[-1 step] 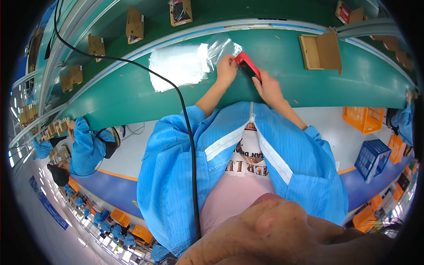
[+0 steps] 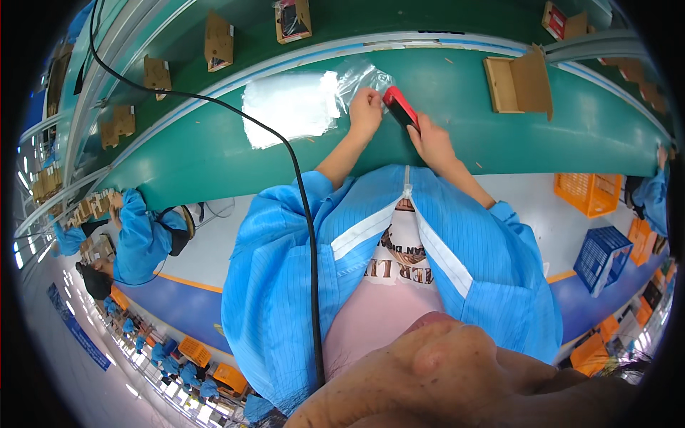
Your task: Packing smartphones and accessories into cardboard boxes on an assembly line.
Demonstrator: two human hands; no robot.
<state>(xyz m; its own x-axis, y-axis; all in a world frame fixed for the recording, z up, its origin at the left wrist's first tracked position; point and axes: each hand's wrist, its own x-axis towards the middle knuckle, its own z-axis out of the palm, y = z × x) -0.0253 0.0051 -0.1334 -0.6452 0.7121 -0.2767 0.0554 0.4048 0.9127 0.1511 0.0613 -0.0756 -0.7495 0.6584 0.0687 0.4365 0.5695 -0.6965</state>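
My right hand [image 2: 433, 140] is closed around the lower end of a slim red-and-black handheld device [image 2: 402, 107], whose exact kind I cannot make out. It slants up and left over the green work surface [image 2: 442, 78], its red end pointing away from me. Just left of that end is my left hand [image 2: 365, 114], with its fingers curled together and apart from the device. What they pinch, if anything, is too small to tell. A crumpled clear plastic bag [image 2: 362, 77] lies right behind the left fingers. Beside it spreads a stack of white translucent bags [image 2: 289, 107].
An open cardboard box [image 2: 505, 85] stands on the right of the surface. Beyond a rail, small cartons [image 2: 219, 43] sit on a second green strip. A black cable [image 2: 214, 101] hangs across my left side. Co-workers in blue [image 2: 143, 239] are at far left and right.
The device has turned in my right hand and shows more of its side, its red end shifted slightly right. The left fingers, at that end before, are now a little apart from it.
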